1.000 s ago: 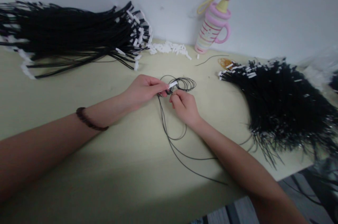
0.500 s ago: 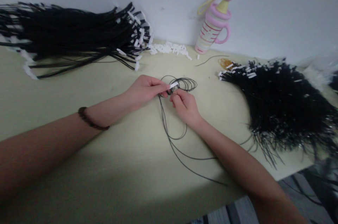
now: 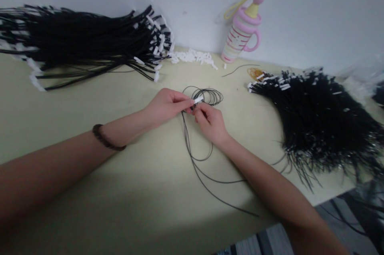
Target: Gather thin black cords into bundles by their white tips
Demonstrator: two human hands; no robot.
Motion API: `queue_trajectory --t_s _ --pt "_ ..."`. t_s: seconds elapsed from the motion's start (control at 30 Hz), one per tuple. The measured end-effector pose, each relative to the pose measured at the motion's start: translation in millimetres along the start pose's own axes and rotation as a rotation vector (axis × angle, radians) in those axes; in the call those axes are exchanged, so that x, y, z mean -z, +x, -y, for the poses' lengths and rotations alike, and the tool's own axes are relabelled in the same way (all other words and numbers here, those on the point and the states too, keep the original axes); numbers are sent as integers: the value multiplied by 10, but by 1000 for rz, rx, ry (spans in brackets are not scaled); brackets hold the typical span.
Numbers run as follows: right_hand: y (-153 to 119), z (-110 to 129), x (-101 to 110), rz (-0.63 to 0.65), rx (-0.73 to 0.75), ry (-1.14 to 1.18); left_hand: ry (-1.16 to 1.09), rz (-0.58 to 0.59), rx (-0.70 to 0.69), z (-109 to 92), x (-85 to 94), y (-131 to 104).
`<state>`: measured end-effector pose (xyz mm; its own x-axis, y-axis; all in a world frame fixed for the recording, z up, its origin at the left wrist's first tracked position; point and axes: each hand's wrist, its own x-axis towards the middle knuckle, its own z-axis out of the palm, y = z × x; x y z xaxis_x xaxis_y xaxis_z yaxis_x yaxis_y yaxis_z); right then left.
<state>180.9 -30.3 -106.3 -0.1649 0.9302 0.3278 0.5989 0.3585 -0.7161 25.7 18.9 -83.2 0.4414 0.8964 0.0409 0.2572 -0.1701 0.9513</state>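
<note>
In the head view a small white connector (image 3: 198,99) sits pinched between the thumb and fingers of my left hand (image 3: 169,105). My right hand (image 3: 210,121) is closed close beside it, fingertips on thin black wire; the exact grip is hidden behind the fingers. Loops of thin black wire (image 3: 216,95) lie just behind both hands. Loose wire ends (image 3: 207,179) trail from below the fingers over the table towards my right forearm.
A black wire bundle with white connectors (image 3: 87,41) lies at the back left, beside loose white connectors (image 3: 195,56). Behind stands a pink-lidded cup (image 3: 238,39). Another black wire bundle (image 3: 318,119) and rubber bands (image 3: 255,73) are on the right of the table (image 3: 105,183).
Both hands stay almost in place, close together. The white connector has shifted only slightly between the fingers. The whole view has moved a little.
</note>
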Motion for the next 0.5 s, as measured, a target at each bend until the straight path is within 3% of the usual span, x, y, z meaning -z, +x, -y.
queue_trajectory --t_s 0.27,0.4,0.5 --pt "107 -80 71 49 -89 353 -285 -89 109 -21 44 72" --pt "159 -144 213 169 -95 510 -533 -190 116 -127 219 163" --pt "175 -184 293 220 -140 561 -753 -131 99 -272 368 183"
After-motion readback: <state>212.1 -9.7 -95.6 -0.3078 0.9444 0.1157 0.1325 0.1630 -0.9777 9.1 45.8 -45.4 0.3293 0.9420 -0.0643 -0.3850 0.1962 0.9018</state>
